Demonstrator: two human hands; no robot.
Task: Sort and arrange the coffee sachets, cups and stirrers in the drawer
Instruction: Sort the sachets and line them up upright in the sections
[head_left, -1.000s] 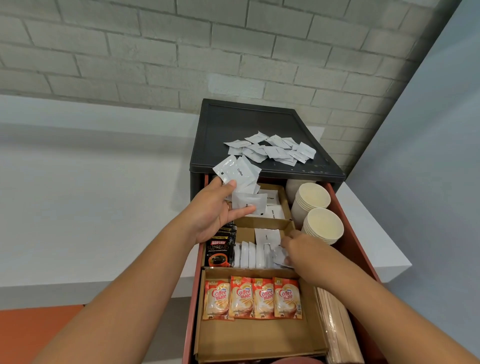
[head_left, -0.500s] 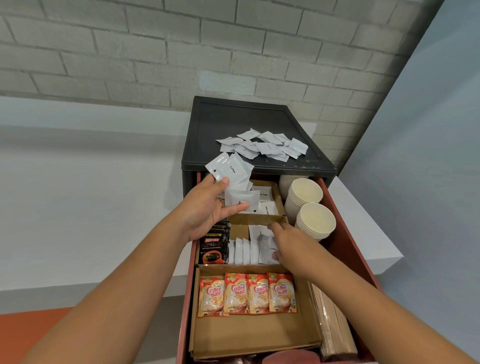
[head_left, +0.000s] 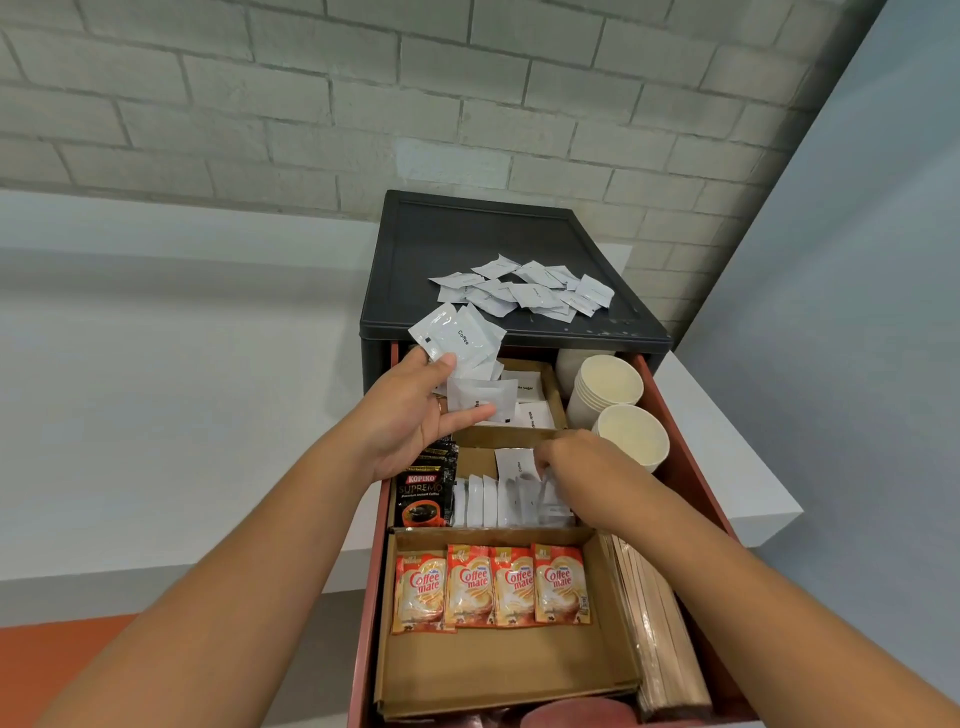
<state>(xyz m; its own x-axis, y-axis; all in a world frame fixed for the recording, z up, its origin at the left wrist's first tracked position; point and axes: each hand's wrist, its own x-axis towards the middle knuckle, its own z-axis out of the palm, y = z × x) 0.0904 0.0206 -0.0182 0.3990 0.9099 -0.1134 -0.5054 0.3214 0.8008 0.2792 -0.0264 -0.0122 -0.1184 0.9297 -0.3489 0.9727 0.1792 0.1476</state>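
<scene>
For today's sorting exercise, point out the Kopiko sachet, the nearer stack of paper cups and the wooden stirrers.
Kopiko sachet (head_left: 423, 493), head view, on its black front label.
Nearer stack of paper cups (head_left: 631, 432), head view, inside the top cup.
Wooden stirrers (head_left: 657, 623), head view, mid-bundle.

This looks like an office coffee corner. A dark drawer cabinet (head_left: 511, 270) stands against a painted brick wall (head_left: 363, 104) on a white ledge (head_left: 156, 364), its open drawer (head_left: 691, 467) stocked with paper cups (head_left: 618, 410), creamer packets (head_left: 493, 587), coffee sachets (head_left: 488, 501) and wooden stirrers (head_left: 660, 623).
</scene>
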